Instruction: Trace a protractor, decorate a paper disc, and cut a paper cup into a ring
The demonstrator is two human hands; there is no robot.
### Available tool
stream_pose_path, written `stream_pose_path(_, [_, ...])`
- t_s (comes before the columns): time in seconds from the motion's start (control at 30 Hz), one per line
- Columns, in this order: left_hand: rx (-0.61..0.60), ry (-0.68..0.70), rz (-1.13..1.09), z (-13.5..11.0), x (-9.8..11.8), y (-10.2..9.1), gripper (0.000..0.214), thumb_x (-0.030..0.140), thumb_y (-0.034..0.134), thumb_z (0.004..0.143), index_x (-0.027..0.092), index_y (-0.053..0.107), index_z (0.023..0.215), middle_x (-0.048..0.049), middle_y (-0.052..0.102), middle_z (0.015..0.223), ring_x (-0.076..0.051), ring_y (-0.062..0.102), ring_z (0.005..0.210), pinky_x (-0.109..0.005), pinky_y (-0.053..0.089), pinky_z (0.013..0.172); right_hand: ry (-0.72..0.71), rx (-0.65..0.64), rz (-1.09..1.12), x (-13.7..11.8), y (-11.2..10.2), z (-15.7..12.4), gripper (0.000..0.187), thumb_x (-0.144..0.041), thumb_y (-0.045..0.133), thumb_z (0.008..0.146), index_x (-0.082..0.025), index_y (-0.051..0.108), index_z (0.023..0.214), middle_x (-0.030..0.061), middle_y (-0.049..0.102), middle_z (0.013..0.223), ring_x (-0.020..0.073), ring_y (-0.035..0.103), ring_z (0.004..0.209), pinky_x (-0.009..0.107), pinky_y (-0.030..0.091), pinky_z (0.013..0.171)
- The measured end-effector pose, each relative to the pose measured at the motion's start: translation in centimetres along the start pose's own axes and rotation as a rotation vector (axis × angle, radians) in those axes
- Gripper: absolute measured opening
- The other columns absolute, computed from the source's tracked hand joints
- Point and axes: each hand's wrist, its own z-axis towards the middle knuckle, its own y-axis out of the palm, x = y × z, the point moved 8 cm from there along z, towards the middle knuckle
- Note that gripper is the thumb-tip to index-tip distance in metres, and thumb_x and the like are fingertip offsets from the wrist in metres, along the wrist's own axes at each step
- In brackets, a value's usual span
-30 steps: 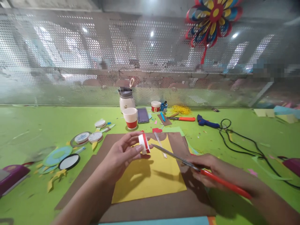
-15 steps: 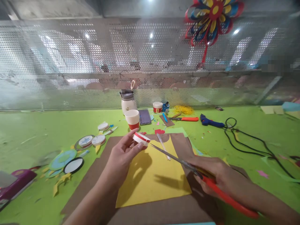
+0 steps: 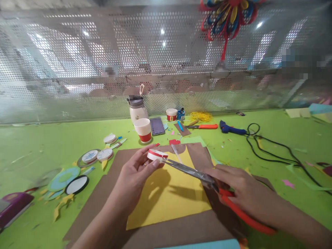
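Between the thumb and fingers of my left hand point(image 3: 137, 166) is a cut-off paper cup bottom point(image 3: 153, 155), a shallow white ring with a red band. My right hand point(image 3: 233, 186) grips red-handled scissors point(image 3: 188, 170), whose blade tips touch the right edge of the cup piece. Below both hands lies a sheet of yellow paper point(image 3: 168, 197) on brown cardboard point(image 3: 109, 207). A whole red-and-white paper cup point(image 3: 143, 129) stands just behind my left hand.
Left are round paper pieces point(image 3: 63, 178) and a purple tool point(image 3: 15, 207). Farther back stand a bottle point(image 3: 138, 109), a phone point(image 3: 157, 126), a small tub point(image 3: 171, 114) and a red-handled knife point(image 3: 207, 127). A blue glue gun point(image 3: 232, 128) trails a black cord point(image 3: 275, 159) on the right.
The scissor blades have come left onto the edge of the cup bottom and look more closed. My view has tipped slightly downward.
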Motion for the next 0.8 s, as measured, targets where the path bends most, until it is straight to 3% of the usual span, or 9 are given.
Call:
stream_pose_path(0.3, [0.050, 0.080, 0.161, 0.13, 0.33, -0.32, 0.053, 0.040, 0.080, 0.080, 0.021, 0.063, 0.126, -0.0052, 0.077, 0.108, -0.022, 0.071, 0.100, -0.035, 0.058, 0.091, 0.028, 0.007, -0.051, 0.17, -0.20, -0.12, 0.055, 0.001, 0.056, 0.076, -0.026, 0.068, 0.123, 0.0094, 0.074, 0.117, 0.0263, 0.073, 0.103, 0.035, 0.062, 0.084])
stream_pose_path(0.57, [0.039, 0.095, 0.168, 0.25, 0.23, -0.33, 0.050, 0.040, 0.079, 0.081, 0.021, 0.062, 0.124, -0.0053, 0.077, 0.109, -0.022, 0.071, 0.102, -0.033, 0.059, 0.090, 0.017, -0.009, -0.085, 0.39, 0.22, -0.21, 0.055, 0.000, 0.057, 0.075, -0.023, 0.067, 0.124, 0.0122, 0.073, 0.114, 0.0294, 0.072, 0.103, 0.042, 0.063, 0.084])
stream_pose_path(0.8, [0.070, 0.093, 0.193, -0.12, 0.63, -0.04, 0.051, 0.039, 0.077, 0.083, 0.020, 0.061, 0.128, -0.0049, 0.076, 0.107, -0.021, 0.070, 0.099, -0.035, 0.059, 0.090, -0.028, 0.082, -0.108, 0.01, -0.31, -0.48, 0.058, 0.002, 0.056, 0.070, -0.023, 0.067, 0.122, 0.0109, 0.074, 0.111, 0.0274, 0.073, 0.099, 0.036, 0.063, 0.080])
